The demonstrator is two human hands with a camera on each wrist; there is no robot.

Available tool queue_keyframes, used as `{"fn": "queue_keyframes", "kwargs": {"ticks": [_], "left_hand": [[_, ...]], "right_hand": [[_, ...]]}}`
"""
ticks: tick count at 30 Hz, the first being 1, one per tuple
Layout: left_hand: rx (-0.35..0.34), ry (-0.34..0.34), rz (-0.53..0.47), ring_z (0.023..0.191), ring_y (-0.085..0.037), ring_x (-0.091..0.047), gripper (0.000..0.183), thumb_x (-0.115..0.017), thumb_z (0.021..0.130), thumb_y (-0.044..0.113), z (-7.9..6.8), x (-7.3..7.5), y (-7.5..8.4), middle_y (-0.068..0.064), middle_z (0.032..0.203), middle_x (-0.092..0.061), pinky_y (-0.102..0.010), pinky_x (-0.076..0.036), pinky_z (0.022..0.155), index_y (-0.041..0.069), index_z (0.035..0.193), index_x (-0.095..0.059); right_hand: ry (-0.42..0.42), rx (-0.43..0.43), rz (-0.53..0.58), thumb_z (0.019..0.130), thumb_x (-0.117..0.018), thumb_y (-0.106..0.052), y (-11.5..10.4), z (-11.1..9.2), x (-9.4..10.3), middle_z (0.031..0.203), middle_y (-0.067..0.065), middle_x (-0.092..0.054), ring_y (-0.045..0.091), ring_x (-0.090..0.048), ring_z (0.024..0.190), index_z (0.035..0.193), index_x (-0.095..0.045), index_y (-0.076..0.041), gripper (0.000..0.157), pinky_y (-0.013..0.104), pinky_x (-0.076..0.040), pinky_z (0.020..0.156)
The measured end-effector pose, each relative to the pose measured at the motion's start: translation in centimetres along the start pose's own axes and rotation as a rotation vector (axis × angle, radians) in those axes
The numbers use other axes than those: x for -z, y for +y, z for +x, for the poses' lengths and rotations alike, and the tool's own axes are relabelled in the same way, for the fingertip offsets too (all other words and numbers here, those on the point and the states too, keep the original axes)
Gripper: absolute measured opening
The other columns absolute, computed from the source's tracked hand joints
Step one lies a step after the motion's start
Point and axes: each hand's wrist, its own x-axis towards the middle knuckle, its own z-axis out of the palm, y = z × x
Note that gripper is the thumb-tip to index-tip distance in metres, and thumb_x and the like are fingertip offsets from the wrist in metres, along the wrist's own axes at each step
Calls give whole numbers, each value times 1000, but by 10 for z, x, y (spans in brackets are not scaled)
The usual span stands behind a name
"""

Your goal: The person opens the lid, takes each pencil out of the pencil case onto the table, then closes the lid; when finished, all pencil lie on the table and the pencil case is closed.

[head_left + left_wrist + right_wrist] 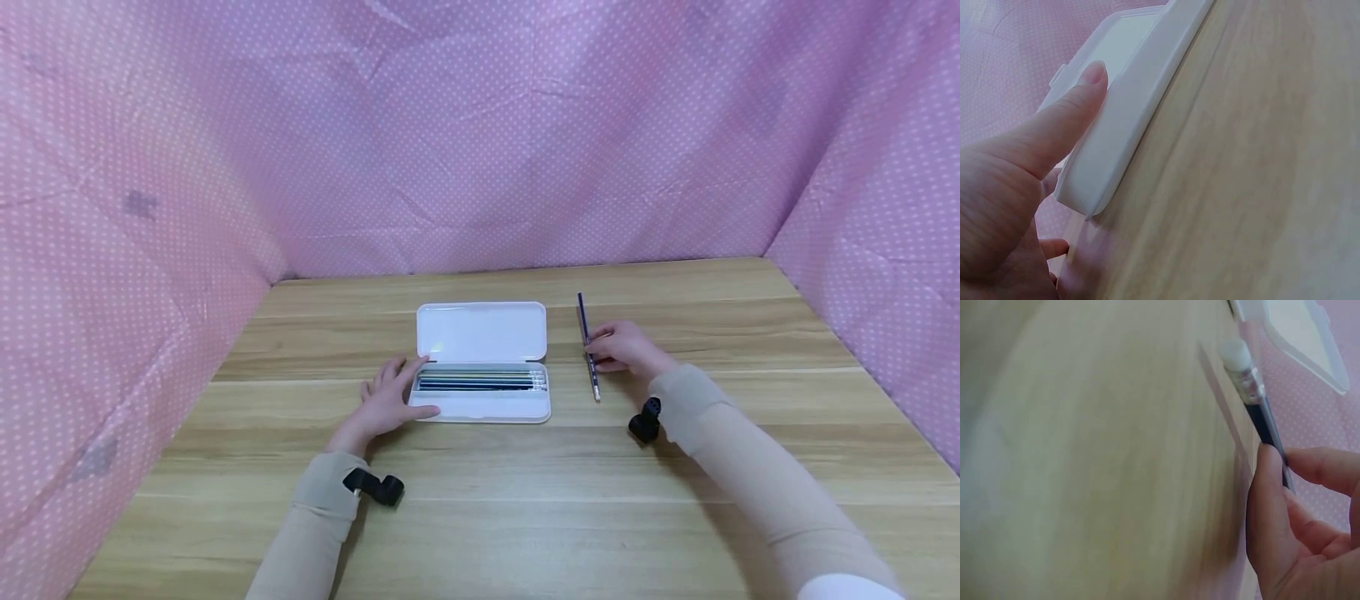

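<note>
A white pencil case [480, 408] lies on the table with its lid [482, 332] folded back. Several pencils [480, 380] lie side by side in its rear compartment. My left hand [386, 404] rests at the case's left end, fingers spread. In the left wrist view, its straight thumb [1069, 119] lies over the case's rim. To the right of the case, my right hand [626, 348] pinches a dark pencil [583, 315] between thumb and fingers. The right wrist view shows this pencil's white eraser [1235, 355] and metal band, tilted above the tabletop.
The wooden table [480, 508] reaches back to a pink polka-dot curtain [480, 133], which also hangs at both sides. A black wrist camera [375, 486] sits on the left sleeve, and another black camera [645, 422] on the right.
</note>
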Motion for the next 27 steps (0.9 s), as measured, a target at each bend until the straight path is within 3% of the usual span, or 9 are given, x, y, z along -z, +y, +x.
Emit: {"fn": "queue_keyframes", "kwargs": {"ticks": [5, 16, 27], "left_hand": [[-5, 3, 0, 141, -44, 4, 91, -74, 77, 49, 1, 0, 0, -22, 155, -6, -70, 8, 102, 26, 150, -26], [-11, 0, -8, 141, -43, 6, 91, -74, 76, 50, 2, 0, -3, -23, 155, -7, -71, 10, 102, 27, 150, -26], [-10, -4, -14, 141, -43, 7, 92, -74, 76, 51, 1, -1, -4, -22, 155, -6, -70, 10, 102, 27, 150, -25]], "right_hand": [[33, -13, -94, 91, -57, -2, -4, 3, -5, 94, 9, -59, 11, -59, 77, 123, -47, 13, 37, 25, -56, 71], [73, -11, -187, 87, -60, 1, -11, 4, -13, 93, 14, -59, 16, -60, 74, 113, -50, 11, 29, 29, -57, 69], [69, 5, -167, 86, -62, 3, -6, 6, -12, 91, 13, -58, 12, -62, 65, 112, -49, 11, 30, 27, -57, 66]]}}
